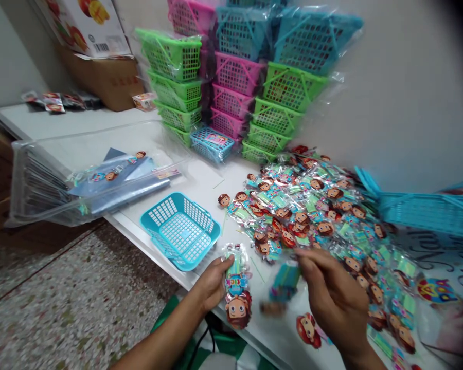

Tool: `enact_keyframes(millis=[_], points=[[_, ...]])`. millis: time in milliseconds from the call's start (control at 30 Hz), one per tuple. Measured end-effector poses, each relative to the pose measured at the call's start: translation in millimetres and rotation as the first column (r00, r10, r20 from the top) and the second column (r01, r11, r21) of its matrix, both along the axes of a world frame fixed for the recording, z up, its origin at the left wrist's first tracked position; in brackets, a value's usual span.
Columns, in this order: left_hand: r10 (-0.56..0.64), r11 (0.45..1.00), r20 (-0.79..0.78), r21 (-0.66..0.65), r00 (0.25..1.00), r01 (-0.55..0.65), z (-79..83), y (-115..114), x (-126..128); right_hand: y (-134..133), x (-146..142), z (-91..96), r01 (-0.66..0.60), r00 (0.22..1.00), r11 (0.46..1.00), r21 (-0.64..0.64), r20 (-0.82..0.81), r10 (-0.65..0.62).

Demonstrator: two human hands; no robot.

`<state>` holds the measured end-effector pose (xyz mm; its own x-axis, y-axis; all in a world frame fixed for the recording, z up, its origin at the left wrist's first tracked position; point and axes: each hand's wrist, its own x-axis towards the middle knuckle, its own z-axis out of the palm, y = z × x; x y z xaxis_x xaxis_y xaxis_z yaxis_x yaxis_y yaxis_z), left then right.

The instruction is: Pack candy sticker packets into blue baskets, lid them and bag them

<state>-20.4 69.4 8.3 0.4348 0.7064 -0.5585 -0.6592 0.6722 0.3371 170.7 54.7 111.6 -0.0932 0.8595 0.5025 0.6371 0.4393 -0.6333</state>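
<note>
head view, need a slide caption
Left hand holds one packet, right hand a second packet, near a blue basket and packet pile.

We work in soft, fairly even light. Beyond our hands, glare streaks the clear wrap (334, 77) on the baskets (237, 74) and glints across the pile (301, 205). Motion smears the packet (284, 282) in our right hand (334, 303); our left hand (212, 282) shows more crisply. Left of it, the floor (139, 272) dims by the table (129, 226). Far right, our view softens and blackens.
</note>
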Motion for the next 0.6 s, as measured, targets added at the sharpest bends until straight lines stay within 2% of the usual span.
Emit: enact_keyframes(millis=[33, 100, 200, 300, 433, 533, 600], points=[[-0.02, 1.0, 0.02, -0.003, 1.0, 0.02, 3.0, -0.8, 0.2, 3.4, -5.5, 1.6, 0.038, 0.999, 0.993, -0.109, -0.023, -0.041], [-0.058, 0.998, 0.103, 0.008, 0.993, 0.058, 10.7, -3.1, 1.0, 10.9, -19.8, -8.8, 0.02, 0.999, 0.966, -0.259, -0.031, -0.029], [-0.045, 0.997, 0.185, 0.075, 0.982, 0.032, 18.5, -7.5, 2.7, 21.8, -40.6, -44.5, -0.043, 0.999, 0.966, -0.256, 0.008, 0.046], [0.008, 0.995, 0.093, 0.099, 0.996, -0.017, 13.6, -11.3, 4.0, 38.0, -53.7, -72.1, -0.058, 0.968, 0.959, -0.276, 0.218, 0.121], [-0.002, 1.0, -0.032, -0.007, 0.999, 0.002, -0.3, -14.6, 2.9, 85.8, -66.9, -81.5, 0.068, 0.862, 0.945, -0.32, 0.496, 0.106], [-0.04, 0.999, -0.038, -0.007, 0.998, 0.04, -3.6, -17.7, 1.2, 127.1, -77.5, -84.5, 0.143, 0.798, 0.941, -0.305, 0.598, 0.073], [-0.042, 0.999, -0.043, -0.011, 0.998, 0.042, -3.4, -19.5, -0.1, 143.5, -79.4, -86.0, 0.159, 0.761, 0.934, -0.319, 0.643, 0.09]])
